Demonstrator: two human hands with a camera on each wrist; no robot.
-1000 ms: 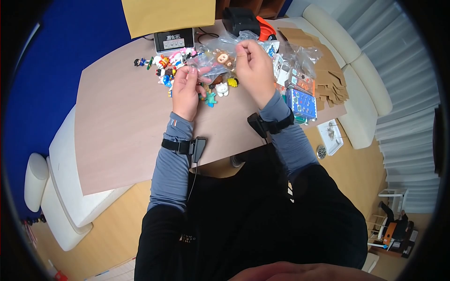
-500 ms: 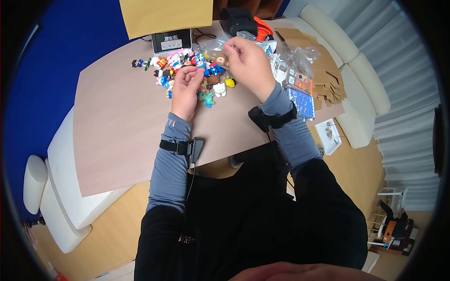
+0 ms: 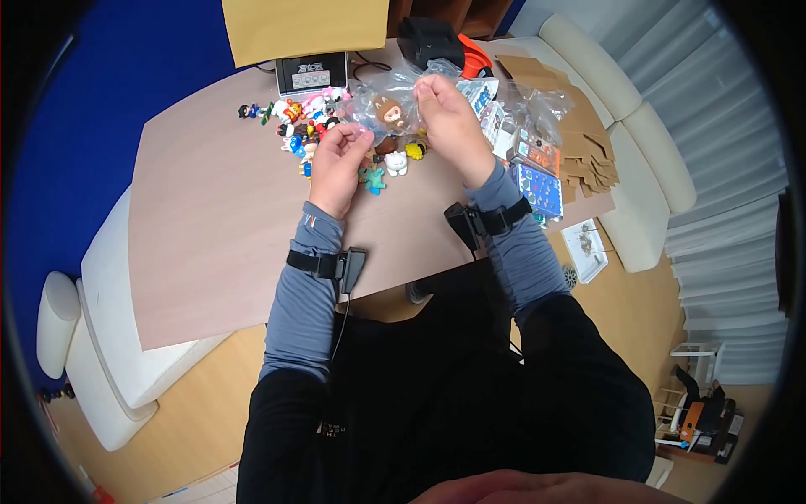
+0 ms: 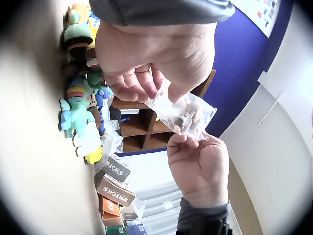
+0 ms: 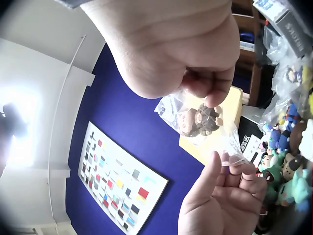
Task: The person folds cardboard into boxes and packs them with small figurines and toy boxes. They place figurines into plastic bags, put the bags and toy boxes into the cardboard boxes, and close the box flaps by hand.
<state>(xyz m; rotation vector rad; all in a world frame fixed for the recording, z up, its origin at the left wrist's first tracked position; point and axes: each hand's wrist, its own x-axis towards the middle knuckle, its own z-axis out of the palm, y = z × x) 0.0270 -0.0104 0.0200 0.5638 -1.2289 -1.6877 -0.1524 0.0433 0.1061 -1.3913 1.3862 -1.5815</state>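
Note:
A clear plastic bag (image 3: 367,104) is spread between my two hands above the table, with a brown figurine (image 3: 389,112) with a pale face inside it. My left hand (image 3: 337,172) pinches one edge of the bag between thumb and fingers. On the other side, my right hand (image 3: 454,126) pinches the opposite edge. The right wrist view shows the figurine (image 5: 199,120) in dark clothing, lying within the film. Just below the hands sit a white cat-like figurine (image 3: 396,162), a teal figurine (image 3: 374,179) and a yellow one (image 3: 416,150).
Several colourful figurines (image 3: 294,130) cluster left of the bag. A black-and-silver box (image 3: 311,76) stands behind them, under a yellow panel (image 3: 306,32). To the right are brick-set boxes (image 3: 539,191), crumpled clear bags (image 3: 537,109) and flattened brown cardboard (image 3: 588,143).
Half a second ago the bag hung near the right hand, largely hidden by it. Now it is stretched between both hands, and the figurine's face shows toward the head camera.

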